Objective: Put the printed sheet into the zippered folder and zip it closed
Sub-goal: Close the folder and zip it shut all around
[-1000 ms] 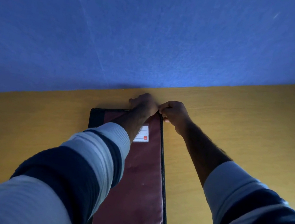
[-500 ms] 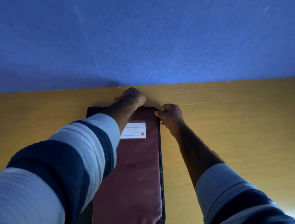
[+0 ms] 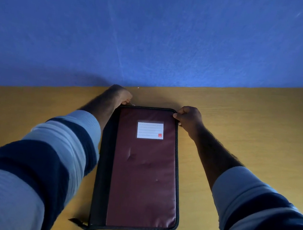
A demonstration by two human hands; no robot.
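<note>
1. Sleeves (image 3: 47, 158) fill the near corners, striped in dark navy and pale blue, both pushed up to leave the forearms bare.
2. Between the arms lies the zippered folder (image 3: 144, 172), flat on the table (image 3: 252, 129), long side running away from the person.
3. Its cover is maroon fabric, faintly dimpled in the middle, with a black spine strip down the left side and a black zip edge around the rest.
4. A short black tab (image 3: 77, 222) sticks out at the near left corner.
5. Toward the far end sits a white label (image 3: 150, 130), ruled with lines, a small red square in its lower right corner.
6. The right hand (image 3: 189, 120) is pinched closed on the far right corner of the folder.
7. The left hand (image 3: 120, 95) is curled at the far left corner, fingers closed on a small metal zip pull (image 3: 132, 104).
8. The zip along the far edge and the right side looks closed.
9. The table is yellowish wood grain, meeting a blue textured wall (image 3: 157, 37) just beyond the hands.
</note>
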